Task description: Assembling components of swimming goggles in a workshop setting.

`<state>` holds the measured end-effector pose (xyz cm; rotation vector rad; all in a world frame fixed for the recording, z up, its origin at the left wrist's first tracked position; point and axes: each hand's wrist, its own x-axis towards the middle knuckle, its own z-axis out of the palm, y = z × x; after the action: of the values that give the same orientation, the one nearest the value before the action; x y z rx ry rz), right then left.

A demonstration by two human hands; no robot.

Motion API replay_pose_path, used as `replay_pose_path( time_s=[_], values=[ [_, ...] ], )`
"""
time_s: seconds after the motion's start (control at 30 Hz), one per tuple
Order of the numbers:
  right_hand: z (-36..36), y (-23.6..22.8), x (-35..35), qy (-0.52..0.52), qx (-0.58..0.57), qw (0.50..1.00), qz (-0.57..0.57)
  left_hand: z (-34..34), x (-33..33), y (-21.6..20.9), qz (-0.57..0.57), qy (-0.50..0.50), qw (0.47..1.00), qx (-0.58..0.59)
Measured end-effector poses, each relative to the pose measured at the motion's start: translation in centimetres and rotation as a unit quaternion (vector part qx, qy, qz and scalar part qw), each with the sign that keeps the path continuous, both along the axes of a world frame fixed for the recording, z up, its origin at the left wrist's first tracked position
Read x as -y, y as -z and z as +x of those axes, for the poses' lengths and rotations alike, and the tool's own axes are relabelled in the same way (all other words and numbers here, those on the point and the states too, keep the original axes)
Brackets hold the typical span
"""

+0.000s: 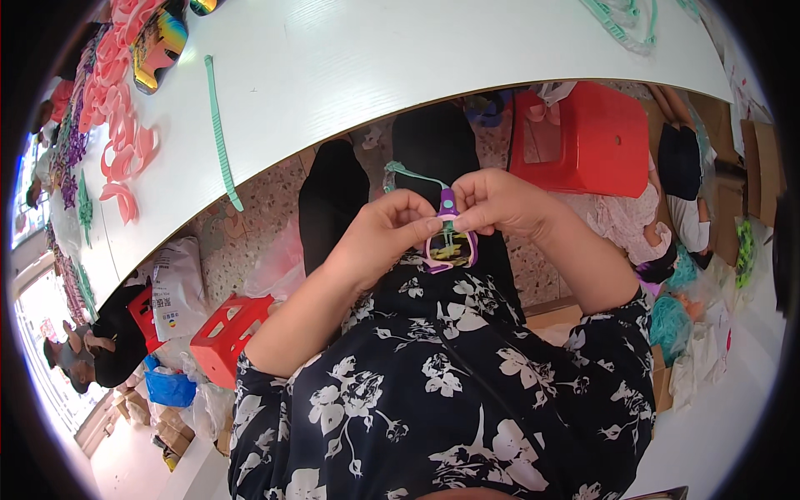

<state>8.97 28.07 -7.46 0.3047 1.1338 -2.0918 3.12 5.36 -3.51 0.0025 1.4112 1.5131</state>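
Observation:
A pair of swimming goggles with a purple and pale pink frame and dark, shiny lenses hangs over my lap. Both hands pinch it near a purple end piece. My left hand has thumb and finger closed at the near side of that piece, where the green strap passes. Fingers of my right hand press together on the other side, the thumb tips almost meeting. The strap loops up and away to the left. Exactly which part each fingertip grips is partly hidden.
On the white table lie a loose green strap, pink goggle parts, a mirrored lens piece and more green straps. Red stools stand below on both sides, among bags and boxes. Other people sit at left and right.

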Motion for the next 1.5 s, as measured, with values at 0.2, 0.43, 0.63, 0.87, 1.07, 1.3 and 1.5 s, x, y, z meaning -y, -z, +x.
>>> replay_pose_path(
  time_s=[0.2,0.43,0.63,0.87,1.07,1.3,1.5],
  values=[
    [-0.9,-0.1,0.3,-0.067,0.004,0.998,-0.003,-1.1,0.0,0.6,0.046,0.069,0.993,0.079],
    [-1.3,-0.2,0.4,-0.057,0.013,0.998,0.034,-1.3,0.1,1.2,0.031,0.076,0.996,0.045],
    [-0.5,0.1,0.5,-0.019,-0.008,0.998,0.064,-0.9,0.0,1.1,-0.009,0.088,0.995,-0.037],
    [2.4,-0.8,2.9,0.153,-0.143,0.946,0.249,-0.3,0.0,1.9,-0.102,0.050,0.973,-0.199],
    [6.8,-1.2,6.7,0.245,-0.253,0.832,0.429,2.7,1.1,1.7,-0.102,-0.051,0.962,-0.248],
    [6.3,-1.0,6.8,0.241,-0.248,0.840,0.419,4.6,2.1,2.5,0.001,-0.147,0.987,-0.065],
    [6.1,-1.2,6.9,0.233,-0.220,0.852,0.414,5.6,1.4,1.7,-0.038,-0.174,0.980,-0.093]
  ],
)
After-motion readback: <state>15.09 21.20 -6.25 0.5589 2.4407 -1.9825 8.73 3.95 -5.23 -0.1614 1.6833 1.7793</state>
